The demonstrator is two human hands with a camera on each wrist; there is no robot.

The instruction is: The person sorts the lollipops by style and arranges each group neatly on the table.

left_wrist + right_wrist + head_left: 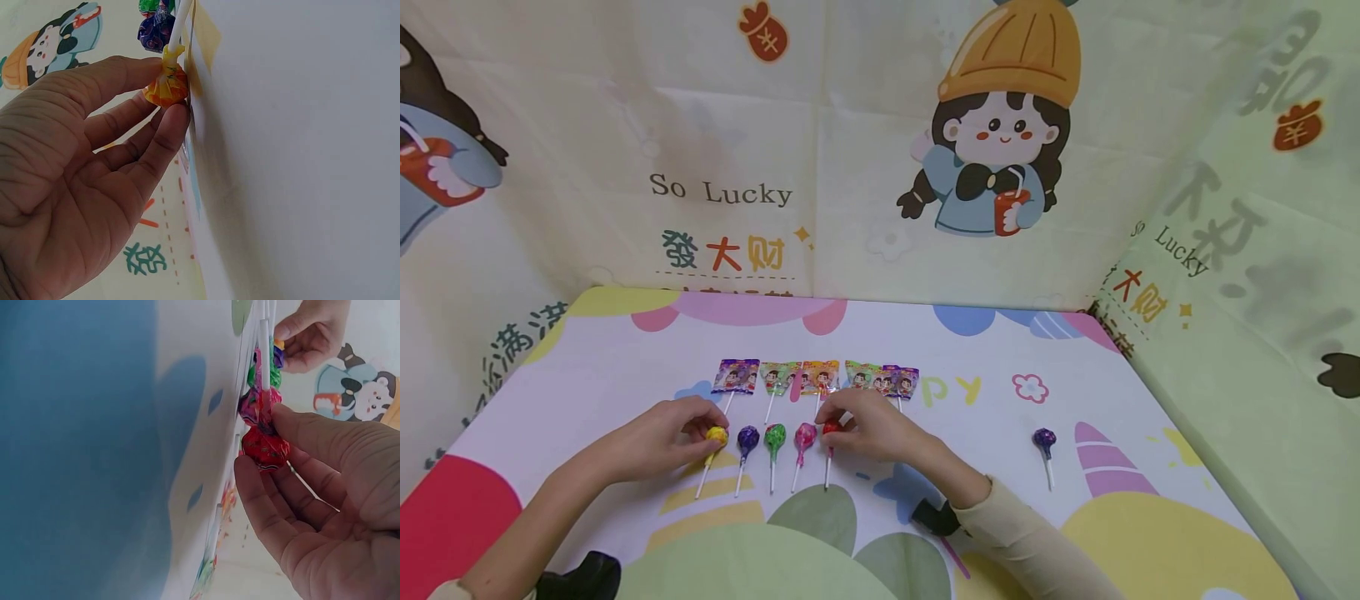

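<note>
My left hand (681, 432) pinches the head of a yellow lollipop (167, 87) between thumb and fingers, its white stick angling toward me. At the other end of the same row, my right hand (880, 427) has thumb and fingers around the head of a red lollipop (265, 449). Between the hands lie a purple lollipop (747, 439), a green lollipop (775, 437) and a pink lollipop (805, 437), sticks pointing to the near side. Behind them runs a row of lollipops in flat printed wrappers (736, 377), partly overlapped by my right hand.
Off to the right, a lone dark purple lollipop (1044, 441) lies on the patterned table (970, 467). Under my right forearm a purple stick (955, 557) shows. A printed cloth backdrop (865, 150) rises along the table's back and sides.
</note>
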